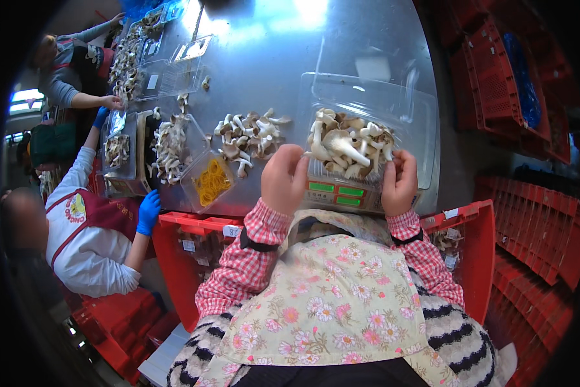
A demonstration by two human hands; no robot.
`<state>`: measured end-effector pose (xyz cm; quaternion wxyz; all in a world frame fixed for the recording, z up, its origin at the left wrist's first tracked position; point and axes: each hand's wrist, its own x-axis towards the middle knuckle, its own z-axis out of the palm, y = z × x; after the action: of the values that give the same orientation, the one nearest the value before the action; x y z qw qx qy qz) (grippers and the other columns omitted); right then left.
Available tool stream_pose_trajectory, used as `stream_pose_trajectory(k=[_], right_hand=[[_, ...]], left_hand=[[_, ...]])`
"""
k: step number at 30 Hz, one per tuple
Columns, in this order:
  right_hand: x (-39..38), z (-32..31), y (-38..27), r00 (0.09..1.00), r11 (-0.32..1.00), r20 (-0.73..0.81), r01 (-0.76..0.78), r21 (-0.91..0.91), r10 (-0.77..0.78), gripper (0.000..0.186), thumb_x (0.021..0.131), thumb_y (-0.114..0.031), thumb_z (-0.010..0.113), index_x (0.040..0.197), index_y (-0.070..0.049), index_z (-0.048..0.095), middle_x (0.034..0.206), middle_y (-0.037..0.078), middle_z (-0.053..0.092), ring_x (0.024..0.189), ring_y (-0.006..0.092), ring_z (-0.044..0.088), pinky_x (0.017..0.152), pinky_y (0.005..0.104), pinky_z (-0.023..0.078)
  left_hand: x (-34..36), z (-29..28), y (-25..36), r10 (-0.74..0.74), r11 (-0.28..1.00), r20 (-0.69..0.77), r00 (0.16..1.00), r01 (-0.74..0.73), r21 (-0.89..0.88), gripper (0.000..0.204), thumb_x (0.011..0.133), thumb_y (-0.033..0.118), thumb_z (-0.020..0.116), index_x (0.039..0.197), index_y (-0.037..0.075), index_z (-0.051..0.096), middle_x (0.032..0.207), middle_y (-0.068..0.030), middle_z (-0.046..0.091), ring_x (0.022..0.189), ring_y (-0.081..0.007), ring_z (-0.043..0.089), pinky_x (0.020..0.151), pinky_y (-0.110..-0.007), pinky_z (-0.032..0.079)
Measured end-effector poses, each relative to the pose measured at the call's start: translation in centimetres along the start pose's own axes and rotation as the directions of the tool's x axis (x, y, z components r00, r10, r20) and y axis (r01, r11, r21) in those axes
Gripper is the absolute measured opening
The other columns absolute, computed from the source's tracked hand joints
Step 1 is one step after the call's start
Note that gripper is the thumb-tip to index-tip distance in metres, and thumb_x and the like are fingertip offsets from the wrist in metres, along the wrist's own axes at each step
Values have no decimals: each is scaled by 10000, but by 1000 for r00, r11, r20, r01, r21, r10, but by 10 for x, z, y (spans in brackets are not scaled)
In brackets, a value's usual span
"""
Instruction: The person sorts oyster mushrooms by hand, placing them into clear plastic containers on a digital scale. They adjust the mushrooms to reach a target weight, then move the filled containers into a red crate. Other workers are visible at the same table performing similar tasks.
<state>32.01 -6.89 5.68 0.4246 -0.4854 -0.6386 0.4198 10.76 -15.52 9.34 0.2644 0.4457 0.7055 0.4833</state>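
A clear plastic box (341, 171) heaped with pale, brown-capped mushrooms (345, 143) sits on a weighing scale (322, 197) with green displays. At the box's near left corner my left hand (285, 179) is closed, fingers curled against the rim. My right hand (399, 183) pinches the near right edge, thumb beside the mushrooms. One large mushroom with a thick white stem lies on top of the heap. Behind and to the right, the clear plastic lid (377, 87) lies spread on the metal table (264, 71).
Left of the scale lie loose mushrooms (251, 135), a box of yellow rubber bands (212, 183) and another mushroom box (172, 148). A co-worker's blue-gloved hand (148, 211) is near the table's left edge; another person stands farther back. Red crates (535, 219) are stacked on the right.
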Motion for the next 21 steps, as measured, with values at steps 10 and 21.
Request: stream_pose_trajectory(k=[10,21], right_hand=[[2,-2,6,997,996,52,-65,63,61,157,919,-49,527,1068,-1,526,789,-9,485,671,59,440,587,208,383],[4,-7,9,999,998,47,19,-60,-17,160,883,-45,563,1038,-8,544,695,22,515,598,93,487,549,247,416]], left_hand=[[4,0,2,-212,975,143,967,200,96,128,874,86,617,920,-18,559,696,-111,623,579,-212,629,535,-322,486],[68,21,17,443,447,421,792,-602,662,259,751,48,593,975,170,637,869,-55,539,878,-256,537,761,-367,471]])
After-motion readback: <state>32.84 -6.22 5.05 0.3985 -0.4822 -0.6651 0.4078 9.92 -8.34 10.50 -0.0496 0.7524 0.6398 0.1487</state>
